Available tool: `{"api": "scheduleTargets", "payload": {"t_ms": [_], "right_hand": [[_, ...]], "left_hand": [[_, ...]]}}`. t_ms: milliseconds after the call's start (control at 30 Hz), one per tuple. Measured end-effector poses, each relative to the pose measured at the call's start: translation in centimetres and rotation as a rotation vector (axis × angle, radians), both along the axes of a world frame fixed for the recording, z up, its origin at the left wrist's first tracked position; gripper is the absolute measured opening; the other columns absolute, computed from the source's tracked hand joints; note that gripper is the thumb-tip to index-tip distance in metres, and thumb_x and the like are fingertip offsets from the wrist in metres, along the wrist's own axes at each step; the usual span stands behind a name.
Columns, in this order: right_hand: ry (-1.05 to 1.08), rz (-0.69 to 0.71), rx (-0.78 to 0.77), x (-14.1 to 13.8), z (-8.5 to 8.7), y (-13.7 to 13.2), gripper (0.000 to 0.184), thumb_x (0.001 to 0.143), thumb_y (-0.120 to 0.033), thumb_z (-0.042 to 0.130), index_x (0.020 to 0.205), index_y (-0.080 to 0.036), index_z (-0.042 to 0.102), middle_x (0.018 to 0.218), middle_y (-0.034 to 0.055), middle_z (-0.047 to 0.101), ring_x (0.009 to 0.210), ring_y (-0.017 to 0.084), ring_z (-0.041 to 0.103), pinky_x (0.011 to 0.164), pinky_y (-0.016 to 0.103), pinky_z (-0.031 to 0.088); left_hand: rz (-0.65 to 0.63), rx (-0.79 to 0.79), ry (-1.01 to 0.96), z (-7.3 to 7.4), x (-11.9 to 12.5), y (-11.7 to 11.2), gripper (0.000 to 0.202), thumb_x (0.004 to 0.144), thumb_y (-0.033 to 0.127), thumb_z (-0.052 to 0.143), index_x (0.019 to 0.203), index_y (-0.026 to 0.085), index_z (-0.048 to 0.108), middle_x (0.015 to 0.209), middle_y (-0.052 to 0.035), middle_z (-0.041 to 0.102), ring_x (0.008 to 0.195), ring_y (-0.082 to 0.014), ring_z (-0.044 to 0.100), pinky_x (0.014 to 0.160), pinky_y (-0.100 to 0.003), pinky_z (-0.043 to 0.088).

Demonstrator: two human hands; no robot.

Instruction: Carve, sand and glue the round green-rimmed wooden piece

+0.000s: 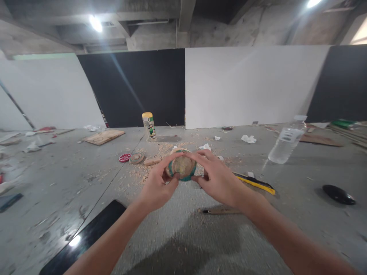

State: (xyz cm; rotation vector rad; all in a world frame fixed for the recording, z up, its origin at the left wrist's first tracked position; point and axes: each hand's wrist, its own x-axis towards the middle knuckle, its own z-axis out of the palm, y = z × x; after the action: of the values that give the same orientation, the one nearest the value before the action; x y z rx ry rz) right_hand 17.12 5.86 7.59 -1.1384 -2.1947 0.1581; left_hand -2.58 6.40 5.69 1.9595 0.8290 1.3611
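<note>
Between my two hands is a round wooden disc (183, 167) with teal paint around its edge, its face tilted toward me. My left hand (160, 187) grips it from the left, thumb at the lower edge and fingers over the top. From the right, my right hand (219, 175) closes on the rim, with its fingers along the upper edge. Wood shavings (137, 173) lie around and behind the hands. A yellow and black utility knife (259, 184) rests right of my right hand, and a slim wooden-handled tool (222, 211) lies below it.
At left are a red round tin (125, 157), another wooden disc (136, 158), a wooden board (104, 136) and a black glossy panel (86, 236). A yellow-capped bottle (149, 128) stands behind. A clear water bottle (286, 141) and black mouse (338, 194) are at right.
</note>
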Motion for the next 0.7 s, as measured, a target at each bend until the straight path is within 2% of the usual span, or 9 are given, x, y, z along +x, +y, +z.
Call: {"api": "scheduleTargets", "payload": {"t_ms": [67,167,300,433,600,700], "right_hand": [[0.001,0.005,-0.018,0.03,0.13,-0.13,0.068,0.08,-0.017,0.066,0.141,-0.034,0.043,0.129,0.0101,0.051,0.071,0.016,0.062,0.068,0.036,0.055],[0.015,0.024,-0.028,0.22,0.29,-0.18,0.058,0.085,-0.022,0.063,0.139,-0.035,0.045,0.128,0.0087,0.048,0.063,0.012,0.059,0.065,0.033,0.055],[0.009,0.029,-0.016,0.34,0.27,-0.04,0.06,0.087,-0.016,0.057,0.141,-0.039,0.044,0.128,0.0072,0.046,0.056,0.007,0.055,0.065,0.032,0.055],[0.044,0.01,0.009,0.12,0.26,-0.08,0.062,0.084,-0.011,0.056,0.14,-0.037,0.048,0.124,0.0081,0.047,0.056,0.008,0.056,0.061,0.031,0.054],[0.121,0.02,-0.04,-0.05,0.24,-0.09,0.062,0.08,-0.005,0.051,0.135,-0.033,0.055,0.12,0.0078,0.049,0.056,0.006,0.056,0.056,0.026,0.053],[0.143,0.021,-0.014,-0.19,-0.02,0.08,0.063,0.079,-0.003,0.049,0.133,-0.033,0.058,0.113,0.0072,0.051,0.054,0.006,0.055,0.054,0.026,0.052]], "left_hand": [[0.0,-0.001,0.006,-0.04,-0.01,0.05,0.051,0.08,0.006,0.055,0.127,0.027,0.055,0.126,-0.0062,0.058,0.105,-0.0189,0.059,0.084,-0.028,0.053],[-0.024,-0.017,-0.014,-0.03,-0.12,0.04,0.053,0.079,0.005,0.056,0.127,0.027,0.055,0.126,-0.0061,0.058,0.101,-0.0182,0.06,0.079,-0.026,0.053],[-0.037,-0.052,-0.065,0.1,0.02,-0.07,0.052,0.077,0.005,0.057,0.125,0.026,0.056,0.12,-0.005,0.061,0.096,-0.0168,0.061,0.079,-0.026,0.053],[-0.015,-0.062,-0.097,0.3,0.47,-0.19,0.05,0.074,0.005,0.057,0.12,0.024,0.057,0.115,-0.0053,0.063,0.091,-0.0169,0.062,0.074,-0.026,0.054],[-0.002,-0.028,-0.106,0.26,0.74,-0.39,0.05,0.072,0.004,0.058,0.118,0.024,0.057,0.12,-0.0053,0.062,0.103,-0.0196,0.061,0.083,-0.03,0.054],[0.015,-0.025,-0.082,0.11,0.76,-0.51,0.05,0.075,0.006,0.058,0.121,0.025,0.056,0.121,-0.006,0.061,0.106,-0.021,0.06,0.083,-0.031,0.055]]}}
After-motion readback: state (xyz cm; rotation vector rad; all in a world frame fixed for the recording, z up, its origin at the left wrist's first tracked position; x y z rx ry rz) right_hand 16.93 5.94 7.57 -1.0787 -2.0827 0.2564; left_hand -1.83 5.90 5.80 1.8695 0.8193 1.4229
